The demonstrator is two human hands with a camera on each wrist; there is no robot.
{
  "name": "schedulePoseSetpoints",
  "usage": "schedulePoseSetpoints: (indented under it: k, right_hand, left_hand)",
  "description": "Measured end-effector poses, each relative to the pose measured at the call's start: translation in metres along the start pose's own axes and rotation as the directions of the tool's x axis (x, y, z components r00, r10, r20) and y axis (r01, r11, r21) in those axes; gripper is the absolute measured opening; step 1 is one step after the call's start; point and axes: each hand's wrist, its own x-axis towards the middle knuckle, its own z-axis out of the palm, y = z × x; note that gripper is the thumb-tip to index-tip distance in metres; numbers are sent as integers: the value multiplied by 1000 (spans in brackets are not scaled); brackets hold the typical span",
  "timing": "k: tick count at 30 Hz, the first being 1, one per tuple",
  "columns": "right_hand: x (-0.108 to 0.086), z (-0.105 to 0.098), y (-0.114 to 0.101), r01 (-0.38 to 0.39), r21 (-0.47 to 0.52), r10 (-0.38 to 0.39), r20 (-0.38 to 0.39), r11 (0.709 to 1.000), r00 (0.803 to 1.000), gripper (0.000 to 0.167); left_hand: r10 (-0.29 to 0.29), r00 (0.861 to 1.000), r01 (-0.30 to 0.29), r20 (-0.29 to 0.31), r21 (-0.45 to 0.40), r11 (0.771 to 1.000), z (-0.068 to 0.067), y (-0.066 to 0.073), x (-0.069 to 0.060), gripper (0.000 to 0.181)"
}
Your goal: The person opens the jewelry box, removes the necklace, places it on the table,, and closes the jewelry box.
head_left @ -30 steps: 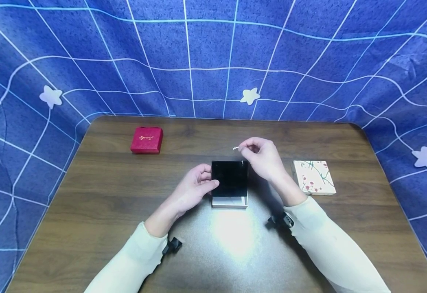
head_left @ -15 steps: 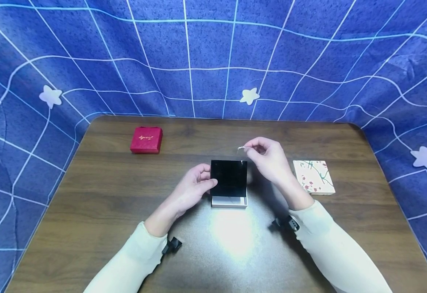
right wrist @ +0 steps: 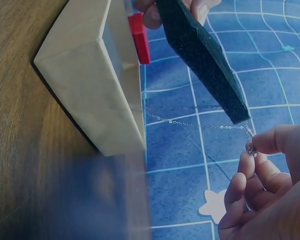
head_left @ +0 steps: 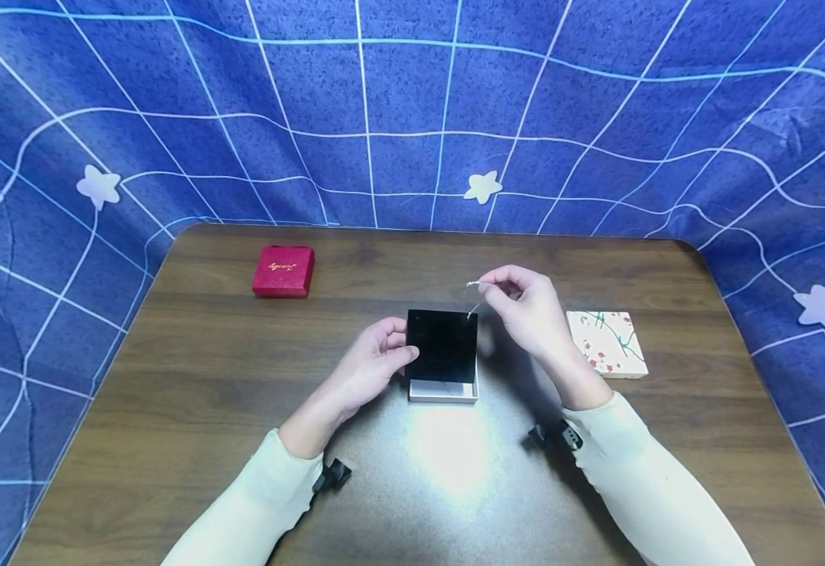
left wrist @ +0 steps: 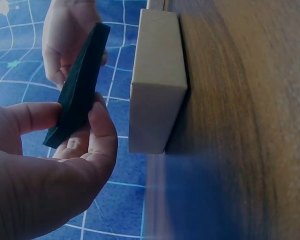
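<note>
My left hand (head_left: 377, 354) pinches a thin black foam pad (head_left: 442, 346) between thumb and fingers, above a small open pale box (head_left: 443, 395) on the table. In the left wrist view the pad (left wrist: 80, 90) is tilted and apart from the box (left wrist: 159, 55). Beyond the pad's far right corner, my right hand (head_left: 523, 308) pinches a fine silver chain (head_left: 474, 309) between thumb and fingertips. Seen from the right wrist, two strands of the chain (right wrist: 190, 124) stretch between the box (right wrist: 85, 85) and the pad's corner, close to my fingertips. The box's inside is mostly hidden.
A red box (head_left: 283, 271) with gold lettering lies at the back left of the wooden table (head_left: 193, 377). To the right, beside my forearm, is a white flower-patterned box (head_left: 606, 343). A blue curtain (head_left: 398, 102) hangs behind the table.
My right hand has moved a little to the right, drawing the chain along. A strand now shows at the pad's far right corner. The left hand and pad stay nearly still.
</note>
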Motion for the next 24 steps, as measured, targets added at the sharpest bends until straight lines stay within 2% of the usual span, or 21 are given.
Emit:
schedulePoseSetpoints:
  k: [7,24]
  right_hand:
    - [0,1,3,-14,5,14,-1,1000,1000,15]
    - [9,12,19,-34,16,33,47,999,998,14]
  left_hand:
    - [-7,1000,7,-5,19,1000,0,1,-1,29]
    - [20,1000,-19,17,-3,1000,0,2,-2,27]
